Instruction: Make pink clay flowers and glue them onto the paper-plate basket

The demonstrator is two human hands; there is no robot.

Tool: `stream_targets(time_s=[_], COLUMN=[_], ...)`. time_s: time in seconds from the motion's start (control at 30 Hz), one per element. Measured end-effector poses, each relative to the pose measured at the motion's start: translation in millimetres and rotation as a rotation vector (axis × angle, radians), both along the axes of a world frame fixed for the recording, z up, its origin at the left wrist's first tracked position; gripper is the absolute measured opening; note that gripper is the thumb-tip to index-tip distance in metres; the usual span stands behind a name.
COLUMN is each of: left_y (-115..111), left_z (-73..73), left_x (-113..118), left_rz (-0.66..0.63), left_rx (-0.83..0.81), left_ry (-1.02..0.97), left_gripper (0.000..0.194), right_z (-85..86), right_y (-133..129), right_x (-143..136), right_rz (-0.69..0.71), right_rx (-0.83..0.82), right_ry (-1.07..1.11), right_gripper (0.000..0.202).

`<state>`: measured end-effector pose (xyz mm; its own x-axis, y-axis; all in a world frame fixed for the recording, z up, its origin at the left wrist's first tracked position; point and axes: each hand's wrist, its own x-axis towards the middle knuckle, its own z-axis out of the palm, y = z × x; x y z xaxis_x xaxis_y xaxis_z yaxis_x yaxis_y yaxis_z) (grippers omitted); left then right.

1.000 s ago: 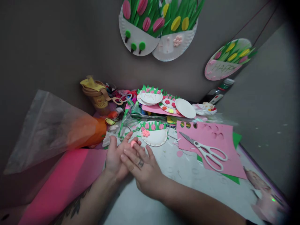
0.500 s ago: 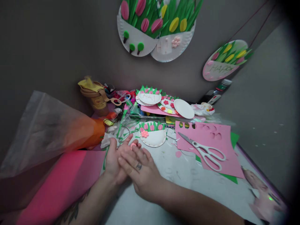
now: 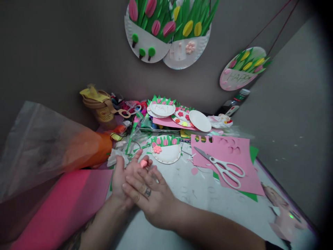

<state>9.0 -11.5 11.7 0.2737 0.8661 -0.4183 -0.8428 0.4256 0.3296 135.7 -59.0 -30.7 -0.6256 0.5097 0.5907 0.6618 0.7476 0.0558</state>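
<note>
My left hand (image 3: 121, 180) lies palm up, its thumb raised and its fingers stretched out. A small lump of pink clay (image 3: 143, 163) rests at its fingers. Across that palm lies my right hand (image 3: 153, 198), flat, palm down, with a ring (image 3: 147, 192) on one finger. What may be between the two palms is hidden. Just beyond the fingertips is a small paper-plate basket (image 3: 166, 153) with pink paper tulips, green leaves and a pink clay flower (image 3: 157, 149).
White-handled scissors (image 3: 225, 169) lie on a pink sheet (image 3: 241, 149) at the right. A plastic bag (image 3: 49, 139) and bright pink sheet (image 3: 65, 201) are at the left. Behind stand a cup (image 3: 100, 106) and decorated plates (image 3: 162, 109); more plates (image 3: 187, 57) hang on the wall.
The view has shifted slightly, so the scene sits a little further left. My right hand has slid slightly over the left palm, and more of the pink lump shows.
</note>
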Motion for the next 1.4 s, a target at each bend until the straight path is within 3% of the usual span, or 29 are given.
stream_targets(time_s=[0.1,0.47,0.8,0.9,1.03,1.17,1.3,1.4], left_y=[-0.4,-2.2,0.9,1.5,2.7,2.1,0.3,1.1], left_z=[0.6,-1.2,2.1,3.6,2.5,0.7,0.8,1.7], left_x=[0.3,2.8,1.0,0.5,-0.8,-0.2,1.2,0.8], left_rz=[0.019,0.054,0.056,0.108,0.063,0.112,0.038,0.107], left_rx=[0.020,0.024,0.024,0.046,0.032,0.068,0.006,0.065], left_ry=[-0.008,-0.075,-0.054,-0.049,-0.054,-0.049,-0.033,-0.027], left_gripper=[0.062,0.068,0.066,0.066,0.065,0.063,0.058,0.060], right_z=[-0.6,-3.9,-4.8,-5.1,-4.2,-3.2,-3.0,-3.9], right_y=[1.6,-2.8,-3.4,-2.6,-2.0,-2.4,-2.1,-3.5], right_x=[0.0,-3.5,-3.0,-2.5,-2.4,-2.9,-3.1,-2.4], right_rz=[-0.048,0.049,0.003,0.003,-0.005,0.021,-0.009,-0.005], right_rx=[-0.025,-0.050,-0.084,-0.085,-0.091,-0.081,-0.067,-0.064], right_ry=[0.013,0.065,0.052,0.027,0.045,0.049,0.081,0.065], right_gripper=[0.053,0.056,0.060,0.060,0.063,0.061,0.059,0.057])
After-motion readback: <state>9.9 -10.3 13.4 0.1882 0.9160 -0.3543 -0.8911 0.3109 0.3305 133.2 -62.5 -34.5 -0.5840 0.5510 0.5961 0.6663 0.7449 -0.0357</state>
